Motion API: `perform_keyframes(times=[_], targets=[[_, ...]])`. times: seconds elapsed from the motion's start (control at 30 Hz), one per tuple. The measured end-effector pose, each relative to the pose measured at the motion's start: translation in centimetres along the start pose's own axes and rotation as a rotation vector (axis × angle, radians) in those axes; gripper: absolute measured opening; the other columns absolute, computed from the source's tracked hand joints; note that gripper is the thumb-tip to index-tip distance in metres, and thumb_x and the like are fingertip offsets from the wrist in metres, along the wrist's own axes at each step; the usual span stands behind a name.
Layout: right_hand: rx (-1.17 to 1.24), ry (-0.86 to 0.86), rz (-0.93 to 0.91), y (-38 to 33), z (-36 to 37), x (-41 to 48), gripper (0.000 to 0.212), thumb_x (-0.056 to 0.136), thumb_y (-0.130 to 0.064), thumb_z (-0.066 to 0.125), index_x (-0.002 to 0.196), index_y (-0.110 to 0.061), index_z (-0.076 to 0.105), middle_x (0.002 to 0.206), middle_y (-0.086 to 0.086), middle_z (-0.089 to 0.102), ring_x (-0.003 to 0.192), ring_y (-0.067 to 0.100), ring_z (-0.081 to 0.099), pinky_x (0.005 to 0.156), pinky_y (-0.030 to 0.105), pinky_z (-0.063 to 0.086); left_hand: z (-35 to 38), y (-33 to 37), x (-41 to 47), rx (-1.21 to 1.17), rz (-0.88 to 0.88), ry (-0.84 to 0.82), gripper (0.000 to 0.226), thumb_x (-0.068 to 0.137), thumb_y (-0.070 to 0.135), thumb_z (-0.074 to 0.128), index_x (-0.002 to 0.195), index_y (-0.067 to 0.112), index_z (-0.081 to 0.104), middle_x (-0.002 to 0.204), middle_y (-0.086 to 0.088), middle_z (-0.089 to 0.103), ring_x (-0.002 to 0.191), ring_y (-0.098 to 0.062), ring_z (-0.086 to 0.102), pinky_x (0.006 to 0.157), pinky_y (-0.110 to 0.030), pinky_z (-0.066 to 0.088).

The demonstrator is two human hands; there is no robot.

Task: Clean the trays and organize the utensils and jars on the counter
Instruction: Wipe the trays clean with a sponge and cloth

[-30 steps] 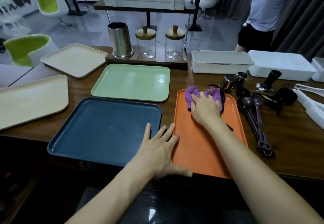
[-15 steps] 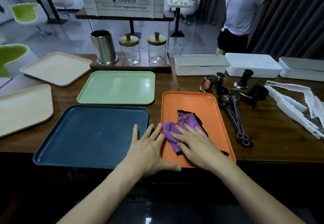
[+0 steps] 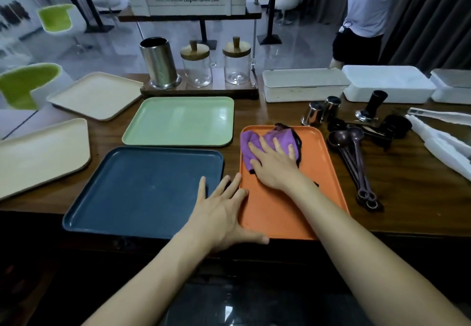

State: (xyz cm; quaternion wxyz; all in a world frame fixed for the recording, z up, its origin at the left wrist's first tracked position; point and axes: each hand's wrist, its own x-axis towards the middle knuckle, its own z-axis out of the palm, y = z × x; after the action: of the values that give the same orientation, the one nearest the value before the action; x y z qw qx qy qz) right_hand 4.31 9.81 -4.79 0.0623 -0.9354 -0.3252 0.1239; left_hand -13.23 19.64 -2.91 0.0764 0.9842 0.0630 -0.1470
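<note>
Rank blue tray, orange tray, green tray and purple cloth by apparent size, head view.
Blue tray
Orange tray
Green tray, which sits farther off, so unsure
Purple cloth, partly under the right hand

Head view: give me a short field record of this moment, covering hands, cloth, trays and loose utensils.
right hand: flat, fingers spread, pressing the purple cloth on the orange tray, far end
left hand: flat at the orange tray's near left corner, beside the blue tray
other trays: green tray, two beige trays to the left
utensils: measuring spoons on the counter right of the orange tray
jars: two lidded glass jars beside a steel canister, at the back
</note>
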Motion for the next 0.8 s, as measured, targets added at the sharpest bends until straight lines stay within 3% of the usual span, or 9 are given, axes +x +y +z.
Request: perform_keyframes(times=[0.1, 0.2, 0.27, 0.53, 0.67, 0.8], targets=[[0.02, -0.049, -0.105, -0.1, 0.5, -5.4, 0.055, 0.106, -0.043, 0.025, 0.158, -0.041, 0.007, 0.168, -0.008, -0.005, 0.154, 0.026, -0.009, 0.121, 0.056, -0.01, 0.6, -0.2, 0.0, -0.007, 0.01, 0.048, 0.123, 0.06, 0.103, 0.039, 0.157, 0.029, 0.022, 0.171, 0.007, -0.009, 0.158, -0.015, -0.01, 0.12, -0.064, -0.013], [0.03, -0.105, -0.176, 1.5, 0.8, -10.8, 0.056, 0.106, -0.047, 0.03, 0.157, -0.046, 0.008, 0.166, -0.013, -0.008, 0.154, 0.019, -0.013, 0.121, 0.05, -0.013, 0.9, -0.3, 0.0, 0.0, 0.032, 0.081, 0.129, 0.058, 0.107, 0.03, 0.161, 0.033, 0.009, 0.172, 0.007, -0.008, 0.158, -0.016, -0.009, 0.119, -0.064, -0.015], [0.038, -0.144, -0.156, 3.3, 0.4, -11.8, 0.056, 0.105, -0.049, 0.033, 0.156, -0.049, 0.01, 0.165, -0.016, -0.009, 0.153, 0.015, -0.013, 0.122, 0.048, -0.012, 0.7, -0.2, 0.0, 0.022, 0.027, 0.063, 0.128, 0.058, 0.106, 0.031, 0.16, 0.031, 0.015, 0.172, 0.003, -0.008, 0.158, -0.016, -0.01, 0.118, -0.065, -0.017], [0.04, -0.008, 0.109, 5.6, -0.9, -3.7, 0.056, 0.105, -0.045, 0.029, 0.158, -0.043, 0.011, 0.169, -0.003, -0.004, 0.155, 0.028, -0.007, 0.121, 0.056, -0.007, 0.0, -0.2, -0.4, -0.014, 0.019, 0.017, 0.122, 0.064, 0.102, 0.041, 0.159, 0.029, 0.02, 0.172, 0.003, -0.009, 0.158, -0.016, -0.011, 0.118, -0.065, -0.017], [0.042, -0.033, 0.075, 2.2, -0.7, -3.6, 0.058, 0.105, -0.046, 0.029, 0.159, -0.042, 0.008, 0.168, -0.003, -0.006, 0.154, 0.03, -0.01, 0.119, 0.061, -0.011, 0.4, 0.0, -0.4, -0.06, -0.005, 0.081, 0.122, 0.061, 0.102, 0.043, 0.157, 0.028, 0.025, 0.172, 0.005, -0.006, 0.158, -0.014, -0.008, 0.118, -0.064, -0.019], [0.078, -0.105, -0.063, -0.6, 0.7, -8.0, 0.063, 0.103, -0.05, 0.036, 0.158, -0.045, 0.006, 0.168, -0.007, -0.009, 0.153, 0.026, -0.015, 0.118, 0.058, -0.015, 1.3, -0.1, -0.3, -0.111, 0.012, 0.184, 0.133, 0.06, 0.102, 0.045, 0.162, 0.03, -0.001, 0.171, 0.012, 0.001, 0.158, -0.014, -0.005, 0.12, -0.062, -0.017]])
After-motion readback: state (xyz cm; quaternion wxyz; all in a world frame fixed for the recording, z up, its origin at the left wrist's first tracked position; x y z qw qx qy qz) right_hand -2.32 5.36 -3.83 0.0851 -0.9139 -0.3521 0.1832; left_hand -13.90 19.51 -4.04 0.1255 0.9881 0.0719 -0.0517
